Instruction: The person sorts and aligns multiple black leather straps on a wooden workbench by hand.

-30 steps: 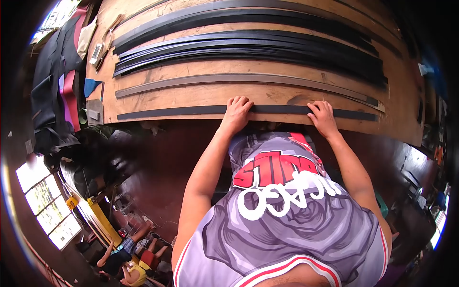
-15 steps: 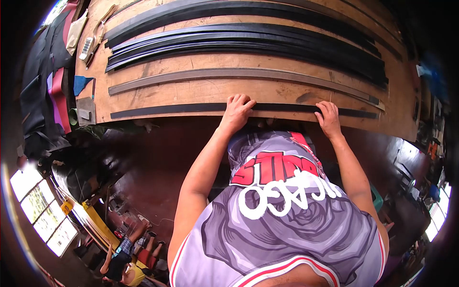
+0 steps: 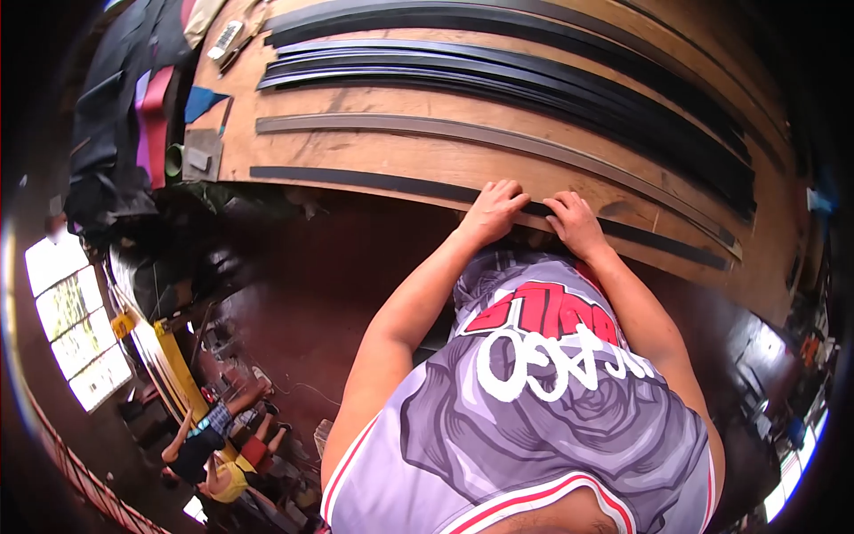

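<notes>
A long, thin black strip (image 3: 374,182), looking like leather, lies along the front edge of the wooden table (image 3: 238,147). My left hand (image 3: 496,212) grips it near its middle, fingers curled over it. Close by on the right, my right hand (image 3: 576,224) also has bent fingers closed on the strip, leaving a short stretch showing between the two hands. Both thumbs are mostly hidden. Just behind it runs a brown-grey strip (image 3: 418,126), and farther back lies a stack of black strips (image 3: 498,76).
More dark strips (image 3: 427,20) lie at the far side. A calculator-like keypad (image 3: 227,37), a blue scrap (image 3: 205,102) and a grey block (image 3: 200,160) sit at the left. Dark sheets (image 3: 107,133) hang past that end. Other people (image 3: 218,454) are at the lower left.
My right hand has come left along the strip, much closer to my left hand. The view has turned, so the table now slopes down to the right.
</notes>
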`<state>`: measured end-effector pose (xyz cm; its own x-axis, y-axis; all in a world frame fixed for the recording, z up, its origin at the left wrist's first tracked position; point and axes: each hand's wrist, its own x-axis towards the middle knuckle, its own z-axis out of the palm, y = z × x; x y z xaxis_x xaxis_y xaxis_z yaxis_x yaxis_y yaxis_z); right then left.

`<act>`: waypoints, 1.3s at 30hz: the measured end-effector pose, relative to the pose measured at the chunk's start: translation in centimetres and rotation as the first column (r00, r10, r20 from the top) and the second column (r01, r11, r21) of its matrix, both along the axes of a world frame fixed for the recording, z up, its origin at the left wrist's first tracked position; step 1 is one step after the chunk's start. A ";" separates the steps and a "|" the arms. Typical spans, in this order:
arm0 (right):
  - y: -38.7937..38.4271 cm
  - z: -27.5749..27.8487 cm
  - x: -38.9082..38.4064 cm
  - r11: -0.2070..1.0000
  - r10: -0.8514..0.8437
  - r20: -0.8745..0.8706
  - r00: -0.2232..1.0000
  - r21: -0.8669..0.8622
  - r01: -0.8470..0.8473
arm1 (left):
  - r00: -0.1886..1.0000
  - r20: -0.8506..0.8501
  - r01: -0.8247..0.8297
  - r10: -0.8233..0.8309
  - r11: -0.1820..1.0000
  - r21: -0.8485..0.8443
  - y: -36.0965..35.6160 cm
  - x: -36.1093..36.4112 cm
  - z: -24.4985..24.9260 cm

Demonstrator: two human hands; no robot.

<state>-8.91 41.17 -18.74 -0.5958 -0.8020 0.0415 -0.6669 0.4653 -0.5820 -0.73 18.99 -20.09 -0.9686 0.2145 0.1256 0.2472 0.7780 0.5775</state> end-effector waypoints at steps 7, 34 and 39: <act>2.1 0.8 -0.7 0.998 -0.022 -0.039 0.999 0.066 0.024 | 0.991 -0.050 -0.133 0.127 0.981 -0.140 -5.3 2.7 0.6; -2.8 0.7 2.0 0.983 -0.122 -0.144 0.982 0.122 0.140 | 0.990 -0.025 -0.136 0.135 0.936 -0.324 -19.0 6.3 0.8; -3.8 0.3 2.3 0.973 -0.167 -0.165 0.972 0.130 0.189 | 0.989 0.001 -0.140 0.148 0.931 -0.336 -19.8 6.1 1.1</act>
